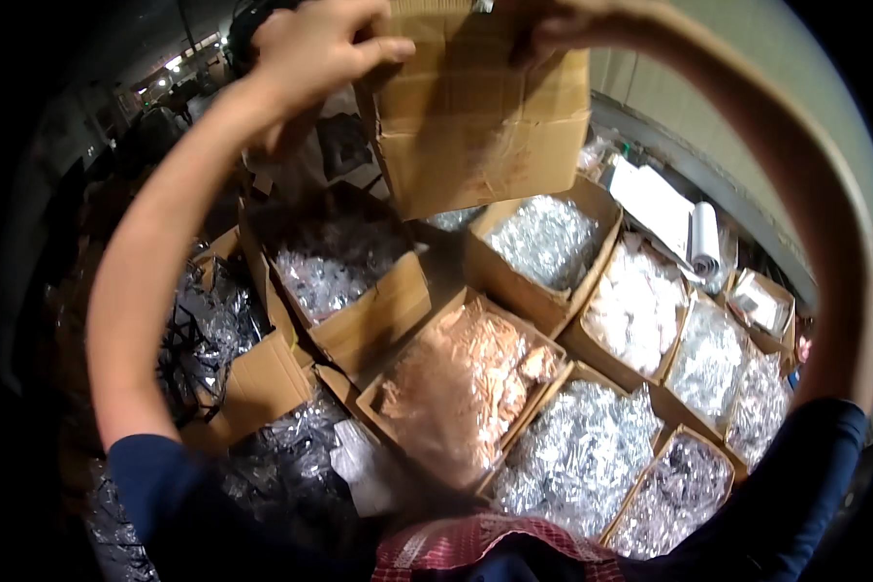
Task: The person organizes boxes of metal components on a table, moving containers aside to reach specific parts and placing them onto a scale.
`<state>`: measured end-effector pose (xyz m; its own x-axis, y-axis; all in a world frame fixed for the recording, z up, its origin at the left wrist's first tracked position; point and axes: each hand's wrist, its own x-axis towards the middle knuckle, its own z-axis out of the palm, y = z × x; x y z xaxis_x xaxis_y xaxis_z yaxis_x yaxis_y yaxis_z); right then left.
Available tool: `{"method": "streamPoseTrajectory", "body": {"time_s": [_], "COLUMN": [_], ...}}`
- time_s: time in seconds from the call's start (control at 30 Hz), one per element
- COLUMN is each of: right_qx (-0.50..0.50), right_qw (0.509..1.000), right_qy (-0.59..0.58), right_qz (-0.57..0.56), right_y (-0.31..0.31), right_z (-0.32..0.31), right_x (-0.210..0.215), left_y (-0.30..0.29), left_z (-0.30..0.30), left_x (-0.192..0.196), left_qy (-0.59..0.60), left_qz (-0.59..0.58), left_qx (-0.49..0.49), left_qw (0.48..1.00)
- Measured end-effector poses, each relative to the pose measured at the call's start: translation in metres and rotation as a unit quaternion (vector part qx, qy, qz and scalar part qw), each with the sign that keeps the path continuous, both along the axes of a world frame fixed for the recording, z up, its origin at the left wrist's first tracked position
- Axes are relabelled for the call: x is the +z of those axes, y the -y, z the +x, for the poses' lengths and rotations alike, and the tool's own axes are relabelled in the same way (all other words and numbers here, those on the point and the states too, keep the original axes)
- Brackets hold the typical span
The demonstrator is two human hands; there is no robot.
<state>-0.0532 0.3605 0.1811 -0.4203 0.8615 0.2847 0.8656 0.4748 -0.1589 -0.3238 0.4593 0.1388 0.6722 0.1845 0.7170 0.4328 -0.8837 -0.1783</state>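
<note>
Holding cardboard box (485, 160), hands (315, 44) (572, 27) cropped, right grip unclear

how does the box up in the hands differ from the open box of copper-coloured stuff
The raised box is held between the left hand and right hand; the box of copper-coloured stuff sits among other boxes. The raised box shows mainly outer faces; the box of copper-coloured stuff shows its contents. Both are brown cardboard.
</note>
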Motion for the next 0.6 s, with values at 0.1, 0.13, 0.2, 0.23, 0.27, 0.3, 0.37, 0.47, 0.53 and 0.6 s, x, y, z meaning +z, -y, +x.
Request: {"method": "streamPoseTrajectory", "body": {"time_s": [0.1,0.13,0.2,0.23,0.27,0.3,0.37,0.47,0.53,0.6], "right_qx": [-0.106,-0.119,-0.216,-0.136,-0.163,0.004,0.129,0.121,0.124,0.128], "right_qw": [0.989,0.987,0.966,0.987,0.982,0.993,0.982,0.978,0.981,0.985], "right_qy": [0.059,0.054,0.141,0.086,0.09,0.116,0.128,0.164,0.146,0.108], "right_qz": [-0.08,-0.091,-0.03,-0.016,-0.004,0.024,0.043,-0.03,0.022,0.027], "right_y": [0.135,0.166,0.23,0.224,0.285,0.28,0.328,0.392,0.402,0.399], "right_z": [-0.052,-0.047,-0.037,-0.029,-0.02,-0.009,-0.02,-0.021,-0.029,-0.038], "right_x": [0.029,0.018,-0.01,-0.048,-0.047,-0.075,-0.093,-0.148,-0.171,-0.174], "left_y": [0.138,0.167,0.217,0.233,0.261,0.273,0.315,0.368,0.389,0.396], "left_z": [-0.006,-0.004,0.005,-0.009,0.005,0.003,-0.002,0.003,-0.017,-0.032], "left_x": [0.027,0.018,-0.013,-0.038,-0.054,-0.085,-0.118,-0.165,-0.17,-0.184], "left_qy": [-0.006,-0.004,-0.009,-0.037,-0.006,-0.021,-0.003,0.02,-0.01,-0.011], "left_qz": [-0.12,-0.105,-0.049,-0.036,-0.008,-0.001,0.032,0.013,-0.054,-0.082], "left_qx": [-0.145,-0.193,-0.243,-0.208,-0.279,-0.265,-0.286,-0.329,-0.322,-0.302], "left_qw": [0.982,0.975,0.969,0.977,0.96,0.964,0.958,0.944,0.945,0.95]}}
